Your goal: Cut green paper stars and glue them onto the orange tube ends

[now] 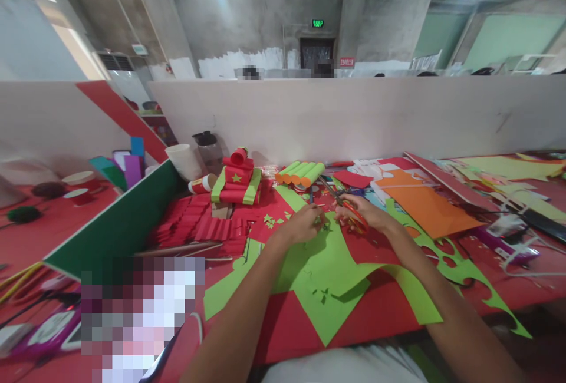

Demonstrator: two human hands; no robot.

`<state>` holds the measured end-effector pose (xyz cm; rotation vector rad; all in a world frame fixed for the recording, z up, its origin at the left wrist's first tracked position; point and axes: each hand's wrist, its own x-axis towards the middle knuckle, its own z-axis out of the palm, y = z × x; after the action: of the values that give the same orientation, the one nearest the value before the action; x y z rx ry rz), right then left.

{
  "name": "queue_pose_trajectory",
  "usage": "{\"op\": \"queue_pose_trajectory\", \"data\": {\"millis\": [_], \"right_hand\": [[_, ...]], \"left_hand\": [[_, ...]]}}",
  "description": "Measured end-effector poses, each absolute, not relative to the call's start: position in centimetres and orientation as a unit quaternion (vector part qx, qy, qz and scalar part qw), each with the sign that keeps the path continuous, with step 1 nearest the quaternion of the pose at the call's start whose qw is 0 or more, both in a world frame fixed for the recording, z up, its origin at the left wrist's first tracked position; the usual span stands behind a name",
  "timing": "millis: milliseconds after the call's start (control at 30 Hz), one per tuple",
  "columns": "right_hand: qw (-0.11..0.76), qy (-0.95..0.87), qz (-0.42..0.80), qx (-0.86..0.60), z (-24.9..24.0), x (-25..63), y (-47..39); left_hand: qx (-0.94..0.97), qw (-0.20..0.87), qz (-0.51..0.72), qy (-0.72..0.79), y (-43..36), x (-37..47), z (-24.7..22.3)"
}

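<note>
My right hand point(356, 215) is closed around scissors point(357, 218) with orange-red handles, their blades pointing up and left. Just left of it, my left hand point(306, 223) has its fingers pinched together; what they hold is too small to make out. Beneath both hands lie sheets of lime green paper point(309, 271) and red paper point(283, 321). Small green stars point(269, 220) are scattered on red paper left of my left hand, and green scraps point(322, 296) lie on the green sheet nearer me.
A red paper model point(237, 180) with a star stands behind, beside green rolls point(300, 174). Folded red strips point(190, 221) and a green board point(115, 224) are left. Orange paper point(424, 203), cut green paper point(460, 259) and a purple power strip point(508, 244) lie right.
</note>
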<state>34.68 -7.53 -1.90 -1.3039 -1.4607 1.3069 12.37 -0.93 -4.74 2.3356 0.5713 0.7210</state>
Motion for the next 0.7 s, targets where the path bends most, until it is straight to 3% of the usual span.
{"op": "queue_pose_trajectory", "data": {"millis": [167,300,567,700], "right_hand": [[0.406,-0.591,0.475,-0.509,-1.5,34.5,-7.6],[0.410,-0.610,0.455,-0.502,-1.6,34.5,-7.5],[0.305,-0.623,0.531,-0.487,-1.2,38.2,-9.1],[0.311,-0.622,0.545,-0.467,0.3,38.9,-9.9]], "left_hand": [[0.879,0.296,0.301,0.222,-1.0,12.5,-4.3],[0.883,0.303,0.254,0.255,-1.1,12.4,-3.9],[0.913,0.281,0.145,0.257,-2.1,12.3,-3.3],[0.911,0.287,0.154,0.253,-2.5,12.3,-3.1]]}}
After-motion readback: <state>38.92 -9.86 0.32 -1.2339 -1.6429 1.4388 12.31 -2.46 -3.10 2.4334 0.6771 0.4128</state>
